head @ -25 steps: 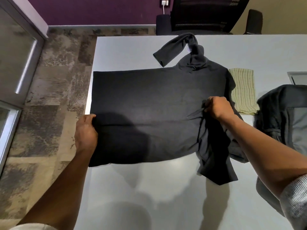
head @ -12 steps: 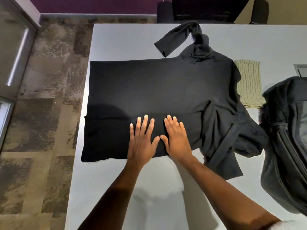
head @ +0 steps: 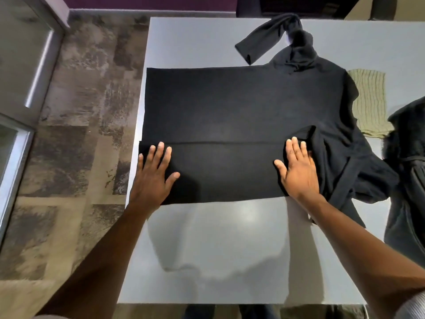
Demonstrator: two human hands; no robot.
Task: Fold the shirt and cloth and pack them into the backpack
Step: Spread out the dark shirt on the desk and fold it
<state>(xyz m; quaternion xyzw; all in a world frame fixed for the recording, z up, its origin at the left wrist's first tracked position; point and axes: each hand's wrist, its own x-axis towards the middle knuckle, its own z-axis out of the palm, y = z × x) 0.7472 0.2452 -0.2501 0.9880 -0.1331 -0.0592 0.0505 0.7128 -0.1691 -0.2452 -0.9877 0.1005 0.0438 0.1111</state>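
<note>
A black long-sleeved shirt lies spread across the white table, its near edge folded over into a band. My left hand presses flat on the left end of that band, fingers straight. My right hand presses flat on the right end, beside the bunched near sleeve. The far sleeve lies twisted at the table's back. A striped green cloth lies flat to the right of the shirt, partly under it. The dark grey backpack sits at the right edge, cut off by the frame.
The table's left edge drops to a patterned floor. A dark office chair stands behind the table. A glass door frame runs along the far left.
My hands started at the shirt's two ends, came together at the middle of the folded band, and have now slid apart to its left and right ends, pressing it flat.
</note>
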